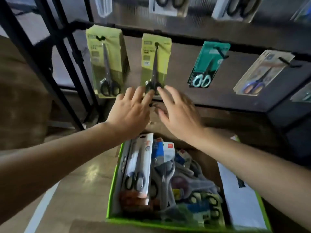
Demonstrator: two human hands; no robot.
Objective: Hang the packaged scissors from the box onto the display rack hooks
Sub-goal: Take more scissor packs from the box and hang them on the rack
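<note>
Dim shop aisle, tan floor [75, 174] with a pale stripe at lower left. Nearest: green-rimmed box [113, 185] on the floor, open top, packed with loose carded scissors lying at mixed angles. A white-carded pack [143, 158] with black-handled scissors leans against the box's left wall, top end up. Above the box, both bare forearms reach forward to the rack. Left hand [129, 111]: fingers straight and spread, holding nothing, tips at the bottom edge of the middle yellow-green pack [156, 61]. Right hand [178, 113]: fingers likewise spread and empty, tips at the same pack's lower right corner. Motion blur, so I cannot tell if either hand actually touches the card. That pack hangs upright from the black rail [185, 37], black scissor handles at its lower end, just between the two hands. To its left hangs a stack of matching yellow-green packs [106, 59]. To its right, a teal pack [208, 63] with pale handles on a black hook [221, 53], then a beige pack [262, 73] with purple handles. Farthest: an upper row of packs [170, 5], cropped and blurred.
</note>
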